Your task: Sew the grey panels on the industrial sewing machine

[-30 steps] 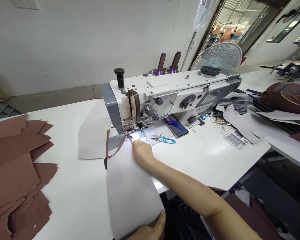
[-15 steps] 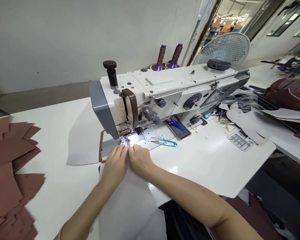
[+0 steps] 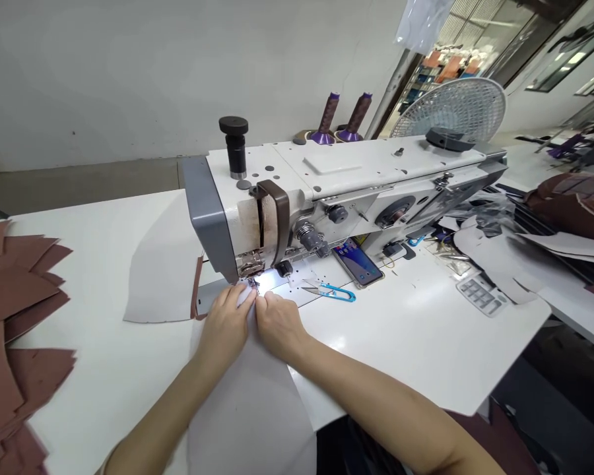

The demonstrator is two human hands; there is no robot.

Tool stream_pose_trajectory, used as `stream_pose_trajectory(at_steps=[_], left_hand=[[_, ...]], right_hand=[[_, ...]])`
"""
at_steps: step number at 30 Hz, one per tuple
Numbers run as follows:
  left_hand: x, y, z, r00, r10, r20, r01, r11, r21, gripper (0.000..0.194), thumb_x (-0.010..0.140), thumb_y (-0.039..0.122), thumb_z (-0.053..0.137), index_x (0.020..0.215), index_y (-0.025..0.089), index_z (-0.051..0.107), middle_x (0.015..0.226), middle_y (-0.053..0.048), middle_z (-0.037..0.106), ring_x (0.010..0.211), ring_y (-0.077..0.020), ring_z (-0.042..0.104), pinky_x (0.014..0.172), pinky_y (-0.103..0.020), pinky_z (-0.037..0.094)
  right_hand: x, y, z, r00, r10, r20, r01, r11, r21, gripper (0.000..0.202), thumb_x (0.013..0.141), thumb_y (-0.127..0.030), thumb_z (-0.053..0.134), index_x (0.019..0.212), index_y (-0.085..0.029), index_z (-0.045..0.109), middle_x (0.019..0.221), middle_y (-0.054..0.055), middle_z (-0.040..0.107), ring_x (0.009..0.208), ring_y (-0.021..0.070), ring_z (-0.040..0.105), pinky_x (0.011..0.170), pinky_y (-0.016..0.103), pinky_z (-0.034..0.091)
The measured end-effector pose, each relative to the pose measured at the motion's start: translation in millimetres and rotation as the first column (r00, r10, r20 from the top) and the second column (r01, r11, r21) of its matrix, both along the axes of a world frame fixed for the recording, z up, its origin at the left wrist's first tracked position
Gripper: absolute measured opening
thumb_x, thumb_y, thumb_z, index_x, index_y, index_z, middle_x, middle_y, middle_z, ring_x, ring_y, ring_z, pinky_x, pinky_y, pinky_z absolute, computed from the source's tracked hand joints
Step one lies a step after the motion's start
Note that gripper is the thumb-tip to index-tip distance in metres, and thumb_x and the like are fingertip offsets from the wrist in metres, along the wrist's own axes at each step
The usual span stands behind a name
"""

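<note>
My left hand (image 3: 225, 323) and my right hand (image 3: 280, 323) are side by side just in front of the sewing machine's lit needle area (image 3: 254, 282). The fingers of both are pinched on the edge of a white material panel (image 3: 250, 409), which hangs down toward me over the table's front edge. My fingers hide its edge beside the presser foot. Left of the machine head, a white piece (image 3: 158, 277) with a brown border lies flat on the table. Blue thread snips (image 3: 334, 292) rest right of my right hand, with a phone (image 3: 359, 262) behind them.
The sewing machine (image 3: 336, 171) spans the table, with two brown thread cones (image 3: 328, 119) and a fan (image 3: 453, 112) behind. Stacked brown pieces (image 3: 24, 316) lie at left. A calculator (image 3: 481, 295), scraps and a brown bundle (image 3: 574, 201) are at right.
My view has shifted slightly, so the machine appears a little lower and farther right. Both hands keep their pinch by the needle. The hanging panel's lower part lies flatter, its fold no longer showing.
</note>
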State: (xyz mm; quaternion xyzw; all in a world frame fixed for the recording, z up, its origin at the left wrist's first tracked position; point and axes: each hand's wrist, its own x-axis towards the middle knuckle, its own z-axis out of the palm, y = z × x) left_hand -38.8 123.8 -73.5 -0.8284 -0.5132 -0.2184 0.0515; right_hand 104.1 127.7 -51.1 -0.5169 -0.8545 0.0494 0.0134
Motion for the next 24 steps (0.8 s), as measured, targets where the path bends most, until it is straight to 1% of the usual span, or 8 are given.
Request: stream_pose_trajectory(at_steps=[6,12,19,24], left_hand=[[-2.1,1.3,-0.9,1.0,-0.013,-0.021,0.014,0.999,0.032,0.041,0.081,0.002,0.043,0.117,0.013,0.06,0.116,-0.013,0.057,0.109,-0.0277,0.048,0.093,-0.042,0.046],[-3.2,0.6,-1.6,0.999,-0.021,-0.044,0.023,0.997,0.069,0.041,0.08,0.002,0.044,0.116,0.014,0.06,0.118,-0.014,0.057,0.113,-0.0289,0.047,0.093,-0.043,0.047],[-4.6,0.7,-2.4,0.999,-0.011,-0.053,0.015,0.998,0.064,0.042,0.08,0.001,0.044,0.116,0.015,0.061,0.12,-0.014,0.055,0.114,-0.0289,0.047,0.097,-0.046,0.045],[-5.4,1.6,-0.4,0.998,-0.006,-0.057,0.01,0.998,0.067,0.043,0.08,0.002,0.043,0.116,0.017,0.061,0.12,-0.013,0.055,0.113,-0.0284,0.048,0.096,-0.046,0.046]], right_hand=[[0.4,3.0,-3.1,1.0,0.002,-0.011,-0.002,1.0,0.031,0.02,0.089,-0.008,0.034,0.091,-0.015,0.053,0.081,0.008,0.058,0.072,0.0176,0.054,0.053,0.026,0.032],[1.3,1.8,-1.1,1.0,0.0,0.001,0.0,1.0,0.01,0.021,0.089,-0.007,0.034,0.091,-0.014,0.054,0.082,0.008,0.058,0.072,0.0172,0.053,0.053,0.026,0.031],[0.0,2.4,-2.3,1.0,0.001,0.011,-0.002,1.0,0.029,0.018,0.088,-0.008,0.036,0.088,-0.015,0.053,0.08,0.007,0.058,0.069,0.0164,0.052,0.052,0.026,0.03],[-0.2,2.9,-3.3,1.0,0.011,0.02,-0.012,0.999,0.053,0.019,0.088,-0.007,0.035,0.087,-0.015,0.053,0.079,0.007,0.058,0.068,0.0163,0.052,0.051,0.026,0.03]])
